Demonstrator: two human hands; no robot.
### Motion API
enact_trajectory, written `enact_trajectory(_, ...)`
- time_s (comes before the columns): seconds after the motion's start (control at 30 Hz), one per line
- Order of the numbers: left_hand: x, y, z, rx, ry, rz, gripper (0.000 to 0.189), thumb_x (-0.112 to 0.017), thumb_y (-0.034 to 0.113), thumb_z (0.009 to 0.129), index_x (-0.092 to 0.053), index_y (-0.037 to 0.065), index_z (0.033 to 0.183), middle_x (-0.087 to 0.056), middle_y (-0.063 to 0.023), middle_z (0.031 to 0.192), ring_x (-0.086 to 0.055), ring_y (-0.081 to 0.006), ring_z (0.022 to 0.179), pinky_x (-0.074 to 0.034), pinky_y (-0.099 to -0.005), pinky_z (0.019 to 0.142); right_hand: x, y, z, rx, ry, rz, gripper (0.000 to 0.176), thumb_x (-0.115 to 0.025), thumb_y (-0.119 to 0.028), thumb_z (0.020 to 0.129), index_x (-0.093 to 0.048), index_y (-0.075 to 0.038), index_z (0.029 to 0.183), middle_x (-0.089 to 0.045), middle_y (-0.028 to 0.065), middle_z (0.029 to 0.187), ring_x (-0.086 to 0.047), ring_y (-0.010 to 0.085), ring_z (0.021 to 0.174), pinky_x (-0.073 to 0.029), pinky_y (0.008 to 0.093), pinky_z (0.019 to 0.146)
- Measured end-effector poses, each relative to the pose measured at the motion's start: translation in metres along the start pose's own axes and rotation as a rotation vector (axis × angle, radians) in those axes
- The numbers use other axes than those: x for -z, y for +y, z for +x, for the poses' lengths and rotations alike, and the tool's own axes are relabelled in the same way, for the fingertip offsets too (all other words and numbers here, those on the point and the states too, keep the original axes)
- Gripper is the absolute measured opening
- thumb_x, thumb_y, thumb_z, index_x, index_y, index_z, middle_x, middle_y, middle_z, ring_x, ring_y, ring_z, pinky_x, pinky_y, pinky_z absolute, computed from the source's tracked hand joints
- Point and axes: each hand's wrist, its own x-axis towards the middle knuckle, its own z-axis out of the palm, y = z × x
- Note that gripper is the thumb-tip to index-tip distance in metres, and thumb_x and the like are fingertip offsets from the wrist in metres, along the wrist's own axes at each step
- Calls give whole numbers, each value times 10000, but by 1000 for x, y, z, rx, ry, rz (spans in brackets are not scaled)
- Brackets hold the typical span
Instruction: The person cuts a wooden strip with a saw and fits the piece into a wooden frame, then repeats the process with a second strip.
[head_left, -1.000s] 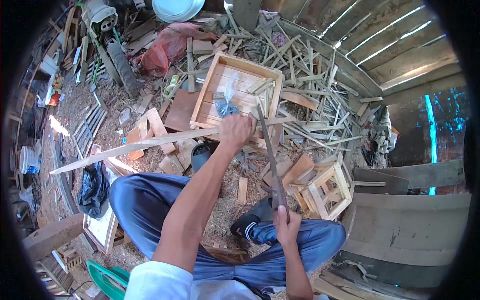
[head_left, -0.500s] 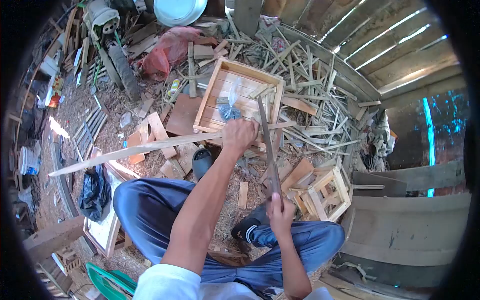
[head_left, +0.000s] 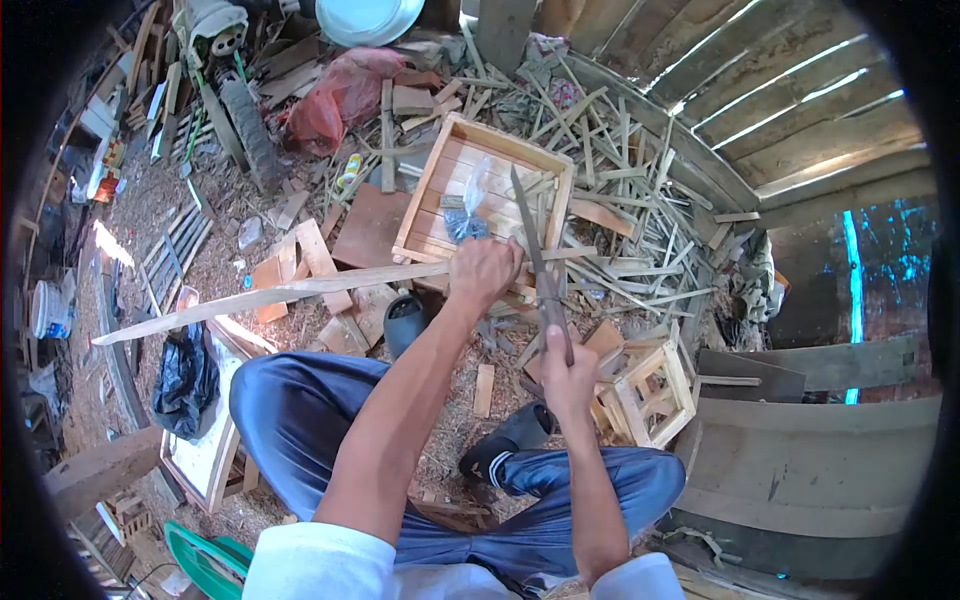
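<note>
My left hand (head_left: pixel 482 272) is closed round a long, thin wooden strip (head_left: pixel 270 298), whose long part reaches out to the left and whose short end sticks out to the right. In my right hand (head_left: pixel 568 375) is the handle of a long dark blade (head_left: pixel 530 225), pointing up and away. The blade crosses the strip just right of my left hand; whether they touch I cannot tell. Beyond my left hand lies a shallow wooden tray (head_left: pixel 425 205) holding a clear plastic bag with blue-grey contents (head_left: pixel 463 224) and small wood pieces.
A heap of thin wood offcuts (head_left: pixel 625 200) lies behind and right of the tray. A small wooden frame (head_left: pixel 655 395) sits near my right knee. On the left are a black plastic bag (head_left: pixel 185 385) and a white-topped wooden board (head_left: pixel 213 430). A plank wall (head_left: pixel 800 120) stands at the right.
My right hand has moved up and away from me with the blade, which now reaches farther past the strip. My left hand still holds the strip in nearly the same place.
</note>
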Motion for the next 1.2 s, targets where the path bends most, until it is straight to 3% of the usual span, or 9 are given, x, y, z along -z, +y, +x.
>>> enact_trajectory(0.13,-7,6,0,37,-50,-35,506,-455,283,925,-636,56,511,-615,-181,547,-634,-337,497,-533,-428,514,-9,43,10,86,48,90,515,-532,-353,979,-470,-48,569,-428,-24,484,-411,85,436,-321,290,429)
enact_trajectory(0.2,-7,-3,-1,-74,-56,0,511,-456,288,923,-634,53,504,-613,-180,541,-629,-328,482,-532,-421,508,-20,63,12,130,36,190,516,-505,-354,996,-436,-73,569,-420,-24,495,-403,75,433,-306,263,416)
enact_trajectory(0.3,-2,0,0,16,-65,9,523,-448,288,923,-628,42,499,-607,-189,534,-625,-338,476,-531,-431,505,-33,70,12,109,-31,631,518,-504,-357,996,-391,-69,580,-350,-22,503,-343,78,422,-303,270,429)
enact_trajectory(0.4,-1,4,0,10,-51,11,528,-442,288,924,-625,35,498,-601,-193,526,-623,-344,473,-531,-433,504,-10,31,4,-56,-58,545,512,-511,-305,992,-419,-75,544,-417,-4,482,-411,95,420,-317,281,414)
enact_trajectory(0.53,-4,3,0,7,-7,1,533,-443,290,924,-623,31,495,-594,-193,515,-618,-344,462,-528,-433,493,29,18,-40,47,-46,109,520,-528,-338,980,-502,-21,569,-449,-7,477,-436,97,424,-322,295,419)
enact_trajectory(0.73,0,4,-3,26,-22,-30,531,-446,291,921,-621,38,489,-591,-186,506,-615,-342,457,-520,-433,474,49,30,-99,21,-9,-2,549,-505,-356,992,-480,-47,539,-460,-4,485,-435,83,422,-314,250,411)
enact_trajectory(0.9,-4,2,-6,15,-14,-31,531,-456,287,929,-616,22,498,-596,-203,533,-609,-363,471,-518,-450,500,24,21,-46,-39,48,29,516,-571,-347,949,-524,16,585,-444,32,467,-426,109,441,-324,338,448)
enact_trajectory(1.0,2,5,2,10,-31,-8,535,-434,295,933,-638,22,521,-612,-211,558,-628,-375,515,-530,-450,538,-11,12,7,110,79,-6,528,-565,-365,948,-508,40,615,-411,82,469,-434,143,447,-315,372,457)
enact_trajectory(1.2,3,8,2,38,-98,-22,539,-427,303,941,-653,17,544,-611,-219,560,-632,-381,522,-533,-454,545,-36,65,11,246,115,122,529,-563,-364,947,-513,24,591,-415,84,470,-441,158,436,-327,378,456)
